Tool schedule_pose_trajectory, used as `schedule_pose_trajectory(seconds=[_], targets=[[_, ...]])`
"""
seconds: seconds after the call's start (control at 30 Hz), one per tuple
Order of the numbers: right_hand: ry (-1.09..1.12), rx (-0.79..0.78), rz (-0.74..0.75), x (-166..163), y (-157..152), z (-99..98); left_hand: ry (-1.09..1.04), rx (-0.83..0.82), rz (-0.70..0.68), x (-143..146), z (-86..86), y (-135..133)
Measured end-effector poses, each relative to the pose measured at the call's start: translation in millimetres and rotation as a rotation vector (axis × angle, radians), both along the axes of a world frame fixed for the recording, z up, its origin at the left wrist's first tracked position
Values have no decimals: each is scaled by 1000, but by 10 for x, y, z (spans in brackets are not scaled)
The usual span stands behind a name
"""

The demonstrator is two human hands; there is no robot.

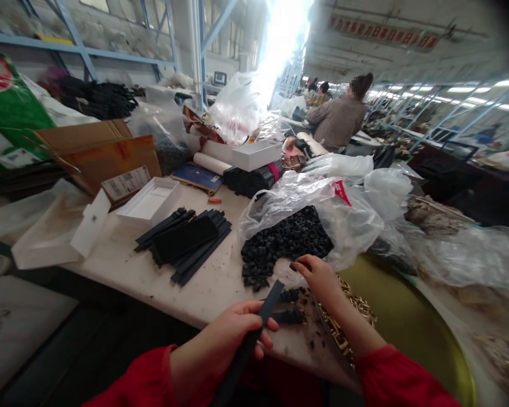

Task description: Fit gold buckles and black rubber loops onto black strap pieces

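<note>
Our left hand [248, 330] is closed around a black strip [245, 351], its free end tilted up over the counter [123, 282]. Our right hand [320, 277] pinches a small dark piece [294, 266] — probably a loop, though blur keeps us from being sure. The piece and the strip are apart, and we see no loop on the strip's bare end, so this one looks unfinished.

Just beyond, plenty of black loops [288, 240] spill from a clear plastic bag [352, 209], so we judge much is left. Near our left fingers lie a few dark bundles [290, 316] with gold-coloured bits at their ends, perhaps already done. Gold-coloured fittings [337, 330] sit in a round tray [407, 316] under our right forearm, and farther left is a stack of plain-looking strips [203, 265].

As for writing, the bag's red mark [341, 192] is unreadable to us, as are the fine print on the cardboard box's white label [127, 185] and the green sack's [12, 107] red patch. High at the back, a red banner [384, 33] carries Chinese characters — we make out 力 and a repeated 日, little more.
</note>
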State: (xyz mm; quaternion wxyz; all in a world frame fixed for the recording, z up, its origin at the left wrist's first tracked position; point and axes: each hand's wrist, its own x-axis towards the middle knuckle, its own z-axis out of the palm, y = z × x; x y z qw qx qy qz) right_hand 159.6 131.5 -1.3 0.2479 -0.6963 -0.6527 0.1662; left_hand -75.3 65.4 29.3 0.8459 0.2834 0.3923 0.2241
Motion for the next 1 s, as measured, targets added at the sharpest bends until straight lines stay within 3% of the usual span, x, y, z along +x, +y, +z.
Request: schedule_pose_trajectory(seconds=[0.23,0.47,0.6,0.77,0.87,1.0], targets=[[284,-28,-54,-184,-328,60,77,156,9,42,-103,-178],[852,-294,16,-574,-983,272,382,682,-77,-28,-31,-300],[1260,-364,31,-584,-1208,327,463,765,-127,-57,-21,-373],[1283,-374,11,-537,-1309,303,454,729,-207,-61,-17,-457],[1368,-405,-50,-526,-1338,263,522,790,-196,-60,31,-468],[1090,-314,45,-485,-1395,194,658,984,-276,-82,106,-436]])
